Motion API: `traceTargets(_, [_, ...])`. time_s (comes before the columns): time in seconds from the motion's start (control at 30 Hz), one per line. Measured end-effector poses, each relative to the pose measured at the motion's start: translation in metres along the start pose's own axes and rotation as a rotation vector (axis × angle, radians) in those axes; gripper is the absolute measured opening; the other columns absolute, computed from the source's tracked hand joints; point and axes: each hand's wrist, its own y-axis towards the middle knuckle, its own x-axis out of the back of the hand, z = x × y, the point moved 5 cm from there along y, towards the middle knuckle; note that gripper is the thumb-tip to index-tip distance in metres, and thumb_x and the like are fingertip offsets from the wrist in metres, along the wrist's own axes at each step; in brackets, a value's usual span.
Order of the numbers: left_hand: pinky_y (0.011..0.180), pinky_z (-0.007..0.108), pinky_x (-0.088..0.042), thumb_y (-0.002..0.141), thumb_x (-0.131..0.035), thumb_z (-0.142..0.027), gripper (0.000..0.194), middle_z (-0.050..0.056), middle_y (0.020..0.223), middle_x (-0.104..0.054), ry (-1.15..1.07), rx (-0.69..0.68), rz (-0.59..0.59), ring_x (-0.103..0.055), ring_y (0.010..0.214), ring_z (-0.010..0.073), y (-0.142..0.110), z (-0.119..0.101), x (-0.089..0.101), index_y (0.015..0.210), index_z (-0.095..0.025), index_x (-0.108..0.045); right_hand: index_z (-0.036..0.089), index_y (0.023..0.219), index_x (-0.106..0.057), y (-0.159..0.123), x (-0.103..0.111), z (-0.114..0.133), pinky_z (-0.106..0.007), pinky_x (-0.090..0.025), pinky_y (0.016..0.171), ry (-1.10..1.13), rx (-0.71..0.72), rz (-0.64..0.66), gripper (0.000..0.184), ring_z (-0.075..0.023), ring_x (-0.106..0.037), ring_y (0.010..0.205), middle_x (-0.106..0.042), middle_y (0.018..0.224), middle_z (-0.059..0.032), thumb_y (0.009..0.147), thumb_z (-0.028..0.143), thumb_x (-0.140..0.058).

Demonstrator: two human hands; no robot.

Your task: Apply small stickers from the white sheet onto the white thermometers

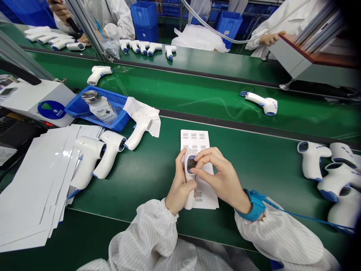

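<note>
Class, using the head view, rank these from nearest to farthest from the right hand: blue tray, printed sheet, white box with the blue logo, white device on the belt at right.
From the right hand:
1. Printed sheet, partly beneath it
2. White device, ahead, right
3. Blue tray, ahead, left
4. White box, far left

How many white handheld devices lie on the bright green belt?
2: one device beyond the blue tray, another device farther right. The belt's left end is partly hidden; more may be there.

A green bench [146, 177] holds papers [36, 180], a blue tray [121, 122], a printed sheet [207, 194] and devices [112, 152] (white, angled).
</note>
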Motion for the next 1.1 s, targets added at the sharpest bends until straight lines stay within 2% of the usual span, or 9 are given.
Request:
traceTargets(0.07, [0.046, 0.025, -0.045, 0.071, -0.049, -0.007, 0.086, 0.008, 0.139, -0.044, -0.006, 0.006, -0.007, -0.05, 0.047, 0.003, 0.0, 0.0, 0.0, 0.144, -0.039, -0.016, 0.025, 0.08, -0.056, -0.002, 0.005, 0.001, -0.039, -0.047, 0.085, -0.018, 0.016, -0.049, 0.012, -0.0219, -0.058, 0.097, -0.063, 0.094, -0.0031, 0.084, 0.023, -0.067])
traceTargets(0.2, [0.047, 0.026, -0.044, 0.07, -0.048, -0.006, 0.088, 0.006, 0.12, -0.055, 0.002, 0.015, -0.015, -0.048, 0.046, 0.004, 0.0, 0.002, 0.0, 0.145, -0.035, -0.014, 0.025, 0.098, -0.056, -0.003, 0.011, -0.013, -0.038, -0.048, 0.083, -0.053, -0.096, -0.15, 0.024, -0.0231, -0.057, 0.105, -0.059, 0.11, -0.0061, 0.081, 0.028, -0.072])
traceTargets(0.3, [0.047, 0.026, -0.044, 0.069, -0.047, -0.005, 0.087, 0.006, 0.119, -0.054, 0.009, 0.015, -0.04, -0.049, 0.047, 0.0044, 0.0, 0.002, 0.001, 0.145, -0.035, -0.015, 0.024, 0.087, -0.062, -0.001, 0.007, -0.016, -0.038, -0.049, 0.083, -0.055, -0.114, -0.128, 0.007, -0.0223, -0.059, 0.102, -0.059, 0.107, -0.0057, 0.084, 0.028, -0.068])
traceTargets(0.37, [0.048, 0.027, -0.045, 0.068, -0.048, -0.005, 0.088, 0.007, 0.124, -0.051, 0.006, 0.016, -0.051, -0.05, 0.048, 0.0046, 0.0, 0.003, 0.001, 0.145, -0.034, -0.016, 0.024, 0.079, -0.063, 0.0, 0.005, -0.012, -0.039, -0.049, 0.085, -0.054, -0.076, -0.145, 0.007, -0.0215, -0.06, 0.098, -0.06, 0.102, -0.0046, 0.085, 0.025, -0.067])
traceTargets(0.6, [0.048, 0.026, -0.045, 0.07, -0.048, -0.007, 0.087, 0.009, 0.137, -0.046, -0.002, 0.021, -0.036, -0.051, 0.049, 0.004, 0.001, 0.003, 0.0, 0.145, -0.036, -0.016, 0.026, 0.083, -0.061, -0.004, -0.001, 0.004, -0.04, -0.051, 0.083, -0.092, 0.066, -0.075, 0.006, -0.0227, -0.063, 0.093, -0.068, 0.092, -0.0032, 0.085, 0.022, -0.065])
traceTargets(0.73, [0.048, 0.025, -0.045, 0.069, -0.049, -0.006, 0.089, 0.009, 0.135, -0.048, -0.006, 0.019, -0.028, -0.05, 0.049, 0.0037, 0.001, 0.001, 0.0, 0.146, -0.035, -0.015, 0.026, 0.085, -0.059, -0.005, 0.005, 0.003, -0.037, -0.053, 0.076, -0.084, -0.038, -0.103, 0.008, -0.0207, -0.066, 0.083, -0.069, 0.085, -0.0018, 0.084, 0.022, -0.066])
traceTargets(0.87, [0.044, 0.022, -0.044, 0.073, -0.054, -0.01, 0.087, 0.01, 0.142, -0.041, -0.029, 0.004, 0.002, -0.052, 0.054, 0.0049, 0.001, 0.0, 0.0, 0.145, -0.037, -0.014, 0.024, 0.092, -0.058, -0.003, 0.003, -0.001, -0.031, -0.055, 0.064, 0.273, -0.226, 0.104, 0.016, -0.0155, -0.066, 0.067, -0.068, 0.079, 0.0008, 0.081, 0.023, -0.07])
traceTargets(0.93, [0.044, 0.022, -0.044, 0.072, -0.054, -0.009, 0.088, 0.009, 0.144, -0.039, -0.039, 0.0, 0.023, -0.054, 0.056, 0.0059, 0.001, 0.0, 0.0, 0.145, -0.038, -0.014, 0.023, 0.095, -0.059, -0.002, 0.002, -0.004, -0.029, -0.053, 0.058, 0.298, -0.274, 0.181, 0.019, -0.0137, -0.063, 0.061, -0.067, 0.077, 0.001, 0.08, 0.023, -0.07])
traceTargets(1.1, [0.048, 0.024, -0.046, 0.07, -0.047, -0.004, 0.089, 0.008, 0.142, -0.043, -0.033, 0.009, 0.017, -0.051, 0.051, 0.0036, 0.003, 0.004, 0.001, 0.145, -0.038, -0.013, 0.023, 0.093, -0.059, 0.001, 0.005, -0.009, -0.028, -0.048, 0.059, 0.161, -0.187, 0.042, 0.017, -0.0115, -0.056, 0.06, -0.068, 0.08, 0.0009, 0.08, 0.019, -0.069])
